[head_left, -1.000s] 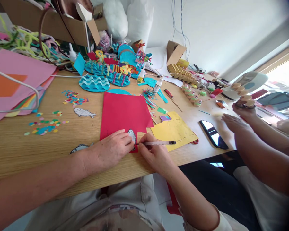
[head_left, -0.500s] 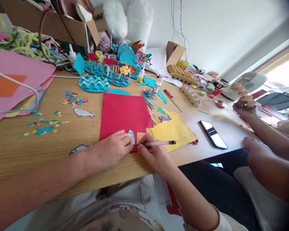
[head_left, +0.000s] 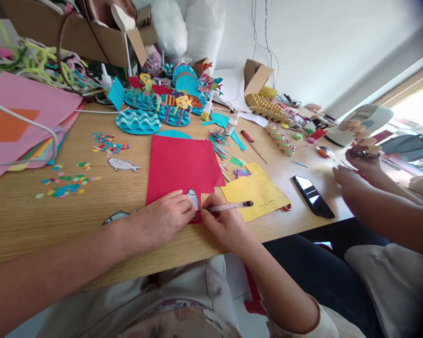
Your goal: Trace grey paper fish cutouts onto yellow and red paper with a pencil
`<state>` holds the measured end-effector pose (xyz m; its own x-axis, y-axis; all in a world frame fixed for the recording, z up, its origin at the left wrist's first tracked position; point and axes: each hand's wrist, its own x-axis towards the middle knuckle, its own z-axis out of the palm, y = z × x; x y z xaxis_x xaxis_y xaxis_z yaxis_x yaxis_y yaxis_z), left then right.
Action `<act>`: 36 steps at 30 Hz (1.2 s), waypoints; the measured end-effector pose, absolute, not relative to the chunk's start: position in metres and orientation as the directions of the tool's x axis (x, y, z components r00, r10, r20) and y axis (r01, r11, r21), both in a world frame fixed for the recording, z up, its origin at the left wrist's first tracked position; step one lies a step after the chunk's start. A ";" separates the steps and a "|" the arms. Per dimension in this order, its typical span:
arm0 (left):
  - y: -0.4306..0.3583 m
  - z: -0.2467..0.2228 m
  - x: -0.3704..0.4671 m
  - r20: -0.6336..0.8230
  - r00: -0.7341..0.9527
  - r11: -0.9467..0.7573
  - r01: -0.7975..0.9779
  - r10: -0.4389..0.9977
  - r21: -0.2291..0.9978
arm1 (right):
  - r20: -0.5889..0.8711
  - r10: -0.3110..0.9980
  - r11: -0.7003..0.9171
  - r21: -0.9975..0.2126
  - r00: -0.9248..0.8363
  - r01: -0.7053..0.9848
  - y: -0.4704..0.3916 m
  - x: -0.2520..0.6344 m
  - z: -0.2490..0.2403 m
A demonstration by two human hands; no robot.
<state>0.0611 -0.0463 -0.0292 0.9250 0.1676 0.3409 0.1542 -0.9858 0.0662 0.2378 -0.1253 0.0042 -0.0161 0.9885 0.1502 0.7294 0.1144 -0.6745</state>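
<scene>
My left hand (head_left: 164,217) lies flat with fingers stretched out, pressing a small grey fish cutout (head_left: 192,196) onto the lower edge of a red paper sheet (head_left: 183,164). Part of that cutout is under my fingertips. In my right hand (head_left: 223,224) is a pen (head_left: 234,205) with a dark end, its tip at the cutout's right side. Another paper fish (head_left: 124,165) rests on the wood left of the red sheet. A third fish cutout (head_left: 115,217) is partly covered by my left wrist. Yellow paper (head_left: 256,192) with pencil marks lies to the right.
Paper dots (head_left: 68,188) and coloured scraps (head_left: 109,144) lie at left, beside pink sheets (head_left: 31,98). Blue wave bases with fish (head_left: 138,122) and glue bottles (head_left: 231,124) stand behind. At right are a phone (head_left: 313,197) and a co-worker's hands (head_left: 352,180).
The pen in my right hand has shifted slightly left and its rear end sits a little higher. The co-worker's nearer hand has moved up onto the table. My left hand stays put.
</scene>
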 end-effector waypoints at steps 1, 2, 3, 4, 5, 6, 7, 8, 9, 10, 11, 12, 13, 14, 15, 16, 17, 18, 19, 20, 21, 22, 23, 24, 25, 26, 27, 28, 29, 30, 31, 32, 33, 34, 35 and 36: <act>-0.046 -0.029 0.061 0.343 0.924 -0.986 0.152 0.168 0.073 | 0.153 0.988 0.117 -0.676 -0.017 0.727 -0.125 0.238 0.004; -0.046 -0.029 0.060 0.341 0.925 -0.985 0.151 0.171 0.083 | 0.153 0.988 0.118 -0.679 -0.018 0.725 -0.125 0.238 0.004; -0.046 -0.029 0.060 0.339 0.925 -0.984 0.150 0.173 0.091 | 0.151 0.988 0.119 -0.682 -0.019 0.722 -0.125 0.238 0.004; -0.046 -0.029 0.060 0.333 0.927 -0.984 0.147 0.172 0.097 | 0.149 0.989 0.118 -0.685 -0.020 0.719 -0.125 0.238 0.004; -0.046 -0.028 0.060 0.326 0.930 -0.985 0.142 0.167 0.100 | 0.148 0.989 0.118 -0.688 -0.021 0.716 -0.125 0.238 0.004; -0.045 -0.027 0.060 0.320 0.933 -0.985 0.137 0.163 0.101 | 0.149 0.988 0.122 -0.689 -0.025 0.714 -0.125 0.238 0.004; -0.046 -0.026 0.060 0.314 0.936 -0.986 0.134 0.159 0.101 | 0.155 0.987 0.130 -0.687 -0.030 0.715 -0.125 0.237 0.004; -0.046 -0.026 0.060 0.308 0.939 -0.986 0.131 0.157 0.102 | 0.164 0.986 0.139 -0.683 -0.035 0.717 -0.125 0.237 0.004; -0.046 -0.025 0.060 0.303 0.940 -0.986 0.129 0.155 0.104 | 0.174 0.984 0.148 -0.677 -0.039 0.721 -0.125 0.236 0.004; -0.046 -0.025 0.060 0.301 0.941 -0.986 0.129 0.155 0.106 | 0.180 0.983 0.156 -0.673 -0.044 0.724 -0.125 0.236 0.004; -0.046 -0.024 0.059 0.300 0.941 -0.985 0.132 0.158 0.108 | 0.184 0.982 0.160 -0.671 -0.047 0.724 -0.125 0.236 0.004; -0.046 -0.024 0.059 0.300 0.940 -0.985 0.134 0.161 0.108 | 0.182 0.982 0.159 -0.674 -0.047 0.721 -0.124 0.236 0.004; -0.046 -0.024 0.059 0.302 0.939 -0.985 0.136 0.162 0.107 | 0.176 0.983 0.155 -0.682 -0.045 0.714 -0.124 0.236 0.004; -0.046 -0.024 0.059 0.303 0.939 -0.985 0.137 0.163 0.104 | 0.170 0.984 0.150 -0.692 -0.042 0.706 -0.124 0.236 0.004; -0.046 -0.025 0.059 0.301 0.940 -0.985 0.138 0.163 0.101 | 0.168 0.985 0.146 -0.700 -0.038 0.699 -0.123 0.237 0.004; -0.046 -0.025 0.059 0.298 0.941 -0.986 0.138 0.161 0.099 | 0.169 0.985 0.143 -0.706 -0.032 0.693 -0.123 0.238 0.004; -0.046 -0.025 0.059 0.294 0.942 -0.986 0.137 0.160 0.097 | 0.172 0.985 0.141 -0.712 -0.024 0.688 -0.123 0.239 0.003; -0.047 -0.025 0.060 0.290 0.943 -0.986 0.139 0.161 0.095 | 0.174 0.985 0.138 -0.716 -0.017 0.684 -0.123 0.240 0.003; -0.047 -0.025 0.060 0.289 0.943 -0.985 0.142 0.164 0.093 | 0.175 0.985 0.136 -0.721 -0.012 0.680 -0.124 0.241 0.003; -0.047 -0.025 0.060 0.289 0.943 -0.985 0.144 0.165 0.093 | 0.173 0.985 0.134 -0.725 -0.010 0.676 -0.124 0.241 0.003; -0.047 -0.025 0.060 0.289 0.943 -0.985 0.144 0.166 0.094 | 0.171 0.985 0.133 -0.728 -0.010 0.673 -0.125 0.241 0.003; -0.047 -0.025 0.060 0.289 0.943 -0.985 0.145 0.166 0.095 | 0.169 0.986 0.132 -0.727 -0.011 0.674 -0.125 0.241 0.002; -0.047 -0.025 0.060 0.290 0.943 -0.985 0.142 0.165 0.097 | 0.168 0.986 0.132 -0.723 -0.012 0.678 -0.125 0.241 0.002; -0.047 -0.025 0.059 0.291 0.943 -0.985 0.141 0.164 0.099 | 0.169 0.986 0.133 -0.716 -0.015 0.685 -0.125 0.240 0.002; -0.047 -0.025 0.059 0.293 0.942 -0.985 0.140 0.164 0.099 | 0.169 0.985 0.132 -0.709 -0.014 0.693 -0.125 0.240 0.003; -0.046 -0.025 0.059 0.297 0.941 -0.985 0.140 0.163 0.097 | 0.169 0.986 0.128 -0.703 -0.010 0.700 -0.125 0.239 0.003; -0.046 -0.025 0.059 0.304 0.939 -0.986 0.139 0.161 0.093 | 0.169 0.986 0.124 -0.699 -0.006 0.704 -0.125 0.238 0.003; -0.046 -0.026 0.059 0.310 0.938 -0.987 0.137 0.158 0.090 | 0.168 0.986 0.121 -0.698 -0.003 0.706 -0.125 0.237 0.003; -0.046 -0.026 0.058 0.314 0.936 -0.987 0.136 0.158 0.089 | 0.167 0.986 0.120 -0.696 -0.003 0.708 -0.125 0.236 0.003; -0.046 -0.027 0.058 0.317 0.935 -0.986 0.137 0.159 0.090 | 0.166 0.986 0.119 -0.694 -0.004 0.710 -0.125 0.236 0.004; -0.046 -0.027 0.058 0.320 0.934 -0.986 0.138 0.160 0.092 | 0.165 0.986 0.121 -0.691 -0.007 0.713 -0.125 0.235 0.004; -0.046 -0.027 0.058 0.322 0.933 -0.986 0.140 0.163 0.094 | 0.164 0.986 0.123 -0.688 -0.012 0.715 -0.125 0.235 0.004; -0.046 -0.027 0.058 0.323 0.932 -0.985 0.141 0.165 0.095 | 0.164 0.986 0.124 -0.686 -0.014 0.717 -0.125 0.234 0.004; -0.046 -0.027 0.058 0.322 0.932 -0.985 0.142 0.166 0.096 | 0.164 0.986 0.124 -0.685 -0.015 0.718 -0.125 0.234 0.004; -0.046 -0.026 0.057 0.324 0.931 -0.985 0.142 0.166 0.096 | 0.164 0.986 0.123 -0.684 -0.013 0.719 -0.125 0.234 0.004; -0.046 -0.026 0.057 0.326 0.931 -0.985 0.140 0.164 0.097 | 0.164 0.986 0.122 -0.684 -0.011 0.719 -0.125 0.234 0.004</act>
<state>0.0570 -0.0462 -0.0256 0.9310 0.1643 0.3259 0.1400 -0.9854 0.0967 0.2340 -0.1251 0.0038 -0.0113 0.9864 0.1640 0.7194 0.1219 -0.6838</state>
